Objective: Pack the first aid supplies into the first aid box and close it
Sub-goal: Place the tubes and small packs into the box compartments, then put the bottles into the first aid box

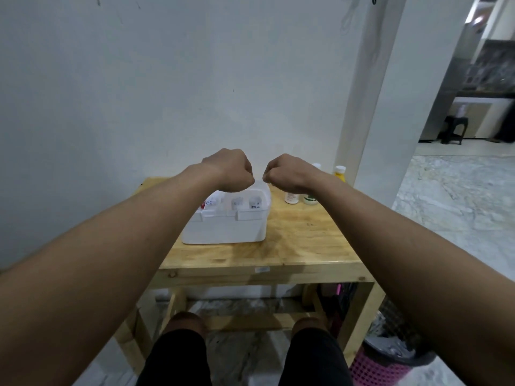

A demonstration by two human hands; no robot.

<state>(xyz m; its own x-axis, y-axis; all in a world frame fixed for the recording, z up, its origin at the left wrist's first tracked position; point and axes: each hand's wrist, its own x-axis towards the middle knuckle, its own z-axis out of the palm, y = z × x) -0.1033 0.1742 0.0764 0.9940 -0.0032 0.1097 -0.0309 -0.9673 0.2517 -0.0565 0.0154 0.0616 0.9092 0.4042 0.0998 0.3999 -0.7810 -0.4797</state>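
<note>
A white first aid box (223, 229) stands open on a small wooden table (306, 240). Inside it I see two small white bottles (245, 202) and a red and white packet (209, 203). My left hand (231, 171) and my right hand (287, 174) are held up as fists above the far side of the box, knuckles facing each other, with nothing visible in them. On the table right of the box stand a white bottle (291, 197) and a green-labelled bottle (310, 199), partly hidden by my right wrist. A yellow bottle (340, 174) stands at the table's back right.
A white wall runs behind the table, with a white pillar (370, 107) at the right. A pink basket with a dark bag (390, 355) sits on the floor under the table's right side. My knees (245, 344) are below the front edge.
</note>
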